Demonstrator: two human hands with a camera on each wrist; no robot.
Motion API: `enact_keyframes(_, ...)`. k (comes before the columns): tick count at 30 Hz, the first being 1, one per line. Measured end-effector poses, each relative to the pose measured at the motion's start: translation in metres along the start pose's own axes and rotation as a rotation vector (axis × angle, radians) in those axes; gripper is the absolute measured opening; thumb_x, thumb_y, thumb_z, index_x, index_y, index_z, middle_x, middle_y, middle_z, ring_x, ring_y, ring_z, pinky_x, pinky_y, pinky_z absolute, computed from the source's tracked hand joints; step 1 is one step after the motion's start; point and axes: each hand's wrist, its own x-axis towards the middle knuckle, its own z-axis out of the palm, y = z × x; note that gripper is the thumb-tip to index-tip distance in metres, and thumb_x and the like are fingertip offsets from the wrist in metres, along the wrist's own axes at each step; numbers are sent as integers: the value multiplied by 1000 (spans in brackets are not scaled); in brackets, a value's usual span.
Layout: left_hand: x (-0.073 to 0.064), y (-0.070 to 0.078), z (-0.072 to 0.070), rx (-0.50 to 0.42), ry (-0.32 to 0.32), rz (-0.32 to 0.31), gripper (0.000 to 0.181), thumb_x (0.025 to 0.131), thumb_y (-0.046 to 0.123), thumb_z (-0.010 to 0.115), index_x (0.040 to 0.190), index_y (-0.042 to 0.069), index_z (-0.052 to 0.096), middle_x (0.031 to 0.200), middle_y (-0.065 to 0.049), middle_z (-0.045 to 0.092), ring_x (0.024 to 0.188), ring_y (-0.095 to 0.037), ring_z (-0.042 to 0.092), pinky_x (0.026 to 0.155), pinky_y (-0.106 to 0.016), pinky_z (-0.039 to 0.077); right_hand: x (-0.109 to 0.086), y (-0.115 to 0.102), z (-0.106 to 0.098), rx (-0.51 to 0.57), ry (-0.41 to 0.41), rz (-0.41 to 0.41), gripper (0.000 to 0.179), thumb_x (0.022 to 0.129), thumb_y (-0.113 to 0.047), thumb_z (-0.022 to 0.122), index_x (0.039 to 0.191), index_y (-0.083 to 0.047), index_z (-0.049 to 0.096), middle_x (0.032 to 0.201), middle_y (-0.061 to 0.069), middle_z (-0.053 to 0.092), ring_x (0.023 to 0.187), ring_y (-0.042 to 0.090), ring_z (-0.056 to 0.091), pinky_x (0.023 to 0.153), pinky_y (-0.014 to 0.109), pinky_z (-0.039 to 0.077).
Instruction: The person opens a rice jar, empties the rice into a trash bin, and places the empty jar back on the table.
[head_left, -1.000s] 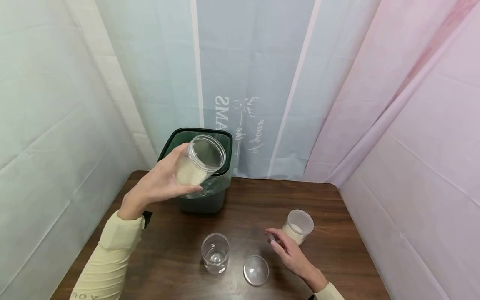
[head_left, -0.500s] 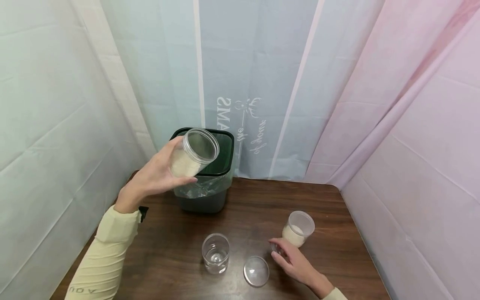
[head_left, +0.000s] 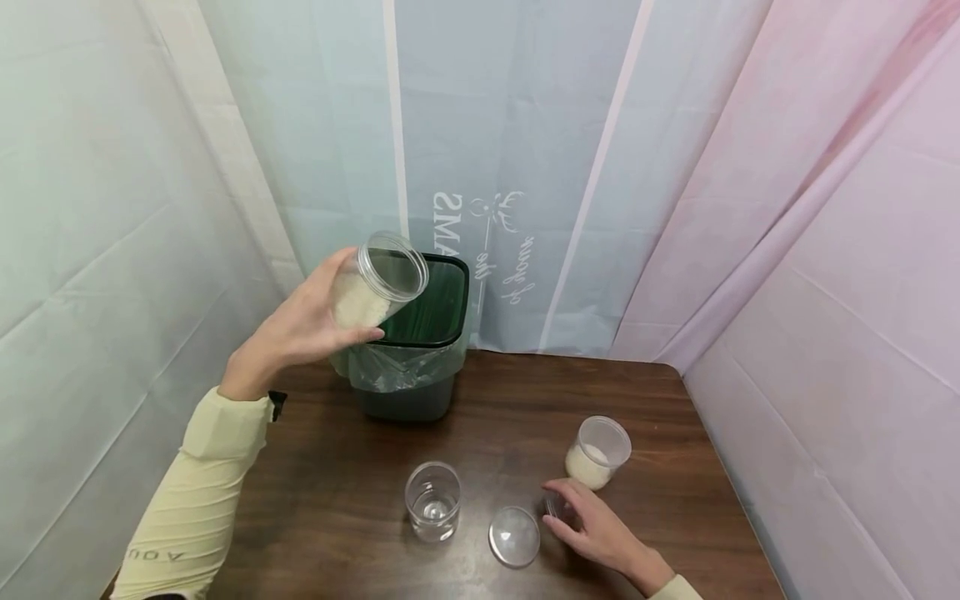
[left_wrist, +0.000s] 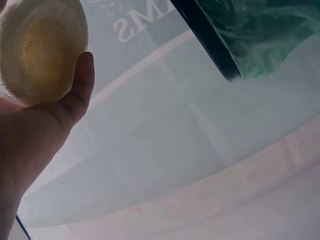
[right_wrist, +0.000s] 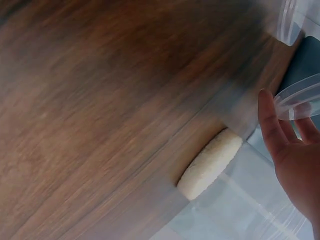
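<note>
My left hand point(head_left: 300, 321) grips a clear jar point(head_left: 397, 268) partly filled with white grains that look like rice. The jar has no lid on and leans to the right, its mouth over the dark green bin point(head_left: 423, 343); in the left wrist view its base point(left_wrist: 45, 55) faces the camera. Low over the table, my right hand point(head_left: 600, 532) pinches a clear round lid point(right_wrist: 305, 100) on edge between thumb and fingers. Just beyond that hand stands a second uncovered jar point(head_left: 604, 442), its lower part holding similar white grains.
A clear cup point(head_left: 433, 500) with what looks like clear liquid stands near the front of the wooden table point(head_left: 510, 417). Another clear lid point(head_left: 514, 537) lies between it and my right hand. A plastic liner point(head_left: 401, 371) hangs over the bin's rim. Curtains point(head_left: 510, 125) enclose the table.
My left hand and its tilted jar have shifted left and up, so more of the bin's opening shows. My right hand has moved slightly right and nearer, still holding the lid.
</note>
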Motion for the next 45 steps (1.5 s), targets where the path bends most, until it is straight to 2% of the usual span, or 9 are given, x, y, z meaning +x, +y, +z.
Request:
enact_keyframes(4,1,-3,-3,8,-9,-29,106,66,21,91,150,12,26,136,-16,48,115,-32,51,97,-50,40,-5,3,3,-122,-8,-4,47,83,-37,76,121,-12,65,117,-6,62,107,8,60,87,28,51)
enact_keyframes(7,1,-5,-6,17,-14,-42,105,67,21,90,150,11,26,137,-17,47,115,-33,51,98,-51,39,-9,5,5,-189,-34,17,48,83,-43,75,121,-15,65,118,-5,60,106,11,60,83,32,54)
enact_keyframes(13,3,-9,-10,24,-16,-56,105,67,19,90,150,9,26,136,-19,47,114,-34,50,98,-51,39,-14,10,7,-266,-65,32,52,81,-43,76,124,-15,64,122,6,62,111,19,59,80,38,55)
enact_keyframes(20,3,-18,-15,50,-32,-85,103,68,18,89,150,7,26,137,-22,45,116,-37,48,97,-55,39,-20,15,10,-322,-61,11,52,78,-40,79,121,-13,65,123,12,62,111,25,60,81,42,55)
enact_keyframes(28,4,-23,-18,148,-45,-20,103,66,21,90,149,11,30,133,-24,49,116,-36,48,93,-57,42,-27,16,13,-355,-34,-16,52,76,-38,81,119,-12,66,121,14,62,108,29,60,76,44,55)
enact_keyframes(35,3,-24,-19,216,-85,-50,102,66,24,89,149,14,31,135,-23,49,112,-36,48,87,-56,44,-34,15,16,-386,-37,-14,52,76,-41,81,117,-14,66,121,15,62,107,28,60,76,44,55)
enact_keyframes(45,3,-29,-20,294,-137,-67,102,69,24,88,150,15,28,125,-25,51,107,-37,49,86,-57,44,-41,16,21,-430,-44,-26,52,77,-44,80,118,-15,66,121,15,62,109,29,59,79,45,54)
